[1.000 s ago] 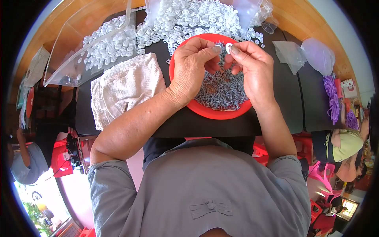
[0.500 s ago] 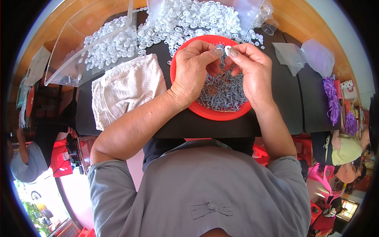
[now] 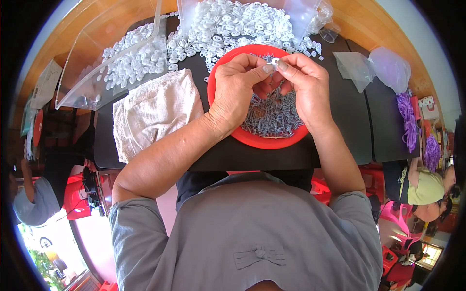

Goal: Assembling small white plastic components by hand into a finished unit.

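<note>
Over a red basin [image 3: 266, 144] my two hands meet, thumb tips close together. My right hand [image 3: 308, 82] is closed, pinching a small white oval plastic piece [image 3: 275, 61] between thumb and finger. My left hand [image 3: 235, 82] is closed too, its thumb and forefinger pressed together right beside that piece. What it grips is too small to make out. Beneath my hands, many small grey metal screws [image 3: 276, 116] fill the basin; my fingers and palms hide part of them. Behind the basin spreads a heap of similar white plastic pieces [image 3: 238, 22].
A clear plastic bin [image 3: 73, 94] lies tipped at the left, with more white pieces by it. A folded cream towel [image 3: 158, 111] lies left of the basin. Plastic bags [image 3: 391, 70] and purple cord [image 3: 407, 121] are at the right. Other people are at both sides.
My fingertips have drawn slightly closer together, and the white piece has turned so less of its face shows. My hands have shifted a little to the left.
</note>
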Action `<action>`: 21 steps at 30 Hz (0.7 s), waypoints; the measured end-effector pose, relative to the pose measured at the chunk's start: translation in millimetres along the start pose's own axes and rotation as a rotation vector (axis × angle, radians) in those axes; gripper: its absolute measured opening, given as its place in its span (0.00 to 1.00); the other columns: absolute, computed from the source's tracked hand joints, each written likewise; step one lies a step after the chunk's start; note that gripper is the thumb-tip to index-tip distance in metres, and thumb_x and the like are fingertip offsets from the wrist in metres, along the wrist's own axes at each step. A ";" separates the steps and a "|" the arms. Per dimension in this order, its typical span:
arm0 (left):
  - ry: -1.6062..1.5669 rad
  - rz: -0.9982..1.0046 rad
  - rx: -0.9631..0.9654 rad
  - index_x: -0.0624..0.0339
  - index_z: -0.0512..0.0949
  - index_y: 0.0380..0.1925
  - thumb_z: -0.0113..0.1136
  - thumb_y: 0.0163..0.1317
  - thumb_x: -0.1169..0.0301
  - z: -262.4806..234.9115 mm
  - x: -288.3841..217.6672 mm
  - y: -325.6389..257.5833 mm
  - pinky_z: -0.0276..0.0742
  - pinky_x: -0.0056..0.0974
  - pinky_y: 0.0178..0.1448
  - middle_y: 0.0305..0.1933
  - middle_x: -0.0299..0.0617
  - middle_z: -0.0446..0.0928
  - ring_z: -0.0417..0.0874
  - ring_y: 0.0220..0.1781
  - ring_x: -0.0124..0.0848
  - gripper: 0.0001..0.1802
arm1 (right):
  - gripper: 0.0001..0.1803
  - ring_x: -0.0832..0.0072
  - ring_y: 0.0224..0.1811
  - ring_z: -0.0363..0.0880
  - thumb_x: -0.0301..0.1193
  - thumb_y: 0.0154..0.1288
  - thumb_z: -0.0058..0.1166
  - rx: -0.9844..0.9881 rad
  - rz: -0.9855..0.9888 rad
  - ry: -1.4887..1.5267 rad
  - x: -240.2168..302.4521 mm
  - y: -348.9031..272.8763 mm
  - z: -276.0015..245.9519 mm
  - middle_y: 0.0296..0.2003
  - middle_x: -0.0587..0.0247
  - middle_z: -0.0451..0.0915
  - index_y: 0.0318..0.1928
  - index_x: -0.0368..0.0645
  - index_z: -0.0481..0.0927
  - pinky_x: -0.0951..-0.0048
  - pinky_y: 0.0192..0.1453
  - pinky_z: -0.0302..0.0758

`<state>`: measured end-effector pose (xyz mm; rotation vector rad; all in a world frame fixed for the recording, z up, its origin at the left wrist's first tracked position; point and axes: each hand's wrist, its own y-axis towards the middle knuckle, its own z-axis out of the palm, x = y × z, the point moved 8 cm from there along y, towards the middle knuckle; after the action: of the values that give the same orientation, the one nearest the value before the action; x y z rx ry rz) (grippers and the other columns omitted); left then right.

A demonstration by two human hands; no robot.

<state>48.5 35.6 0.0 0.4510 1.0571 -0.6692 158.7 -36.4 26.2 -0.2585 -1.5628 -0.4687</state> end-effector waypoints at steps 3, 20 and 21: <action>0.017 0.003 0.011 0.66 0.77 0.34 0.59 0.65 0.72 -0.9 1.2 0.7 0.73 0.31 0.31 0.28 0.40 0.77 0.78 0.28 0.28 0.06 | 0.10 0.83 0.31 0.76 0.33 0.67 0.56 0.017 0.010 -0.027 0.0 1.1 -1.1 0.28 0.69 0.80 0.38 0.38 0.81 0.82 0.32 0.66; 0.101 -0.022 0.004 0.65 0.77 0.33 0.60 0.63 0.73 -1.1 3.4 -0.7 0.71 0.29 0.27 0.24 0.38 0.77 0.76 0.23 0.25 0.06 | 0.11 0.86 0.28 0.72 0.34 0.68 0.56 -0.050 -0.060 -0.218 8.4 -4.3 0.5 0.26 0.72 0.77 0.36 0.38 0.81 0.83 0.30 0.66; 0.094 -0.019 0.001 0.66 0.77 0.33 0.60 0.63 0.73 -1.3 3.0 -0.7 0.71 0.29 0.26 0.24 0.38 0.77 0.76 0.23 0.25 0.06 | 0.11 0.86 0.28 0.72 0.34 0.68 0.55 -0.054 -0.071 -0.227 9.7 -4.7 0.7 0.26 0.72 0.77 0.36 0.38 0.81 0.83 0.29 0.66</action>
<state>48.1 35.1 -3.3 0.4779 1.1510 -0.6710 155.4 -41.4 35.2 -0.3069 -1.7872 -0.5529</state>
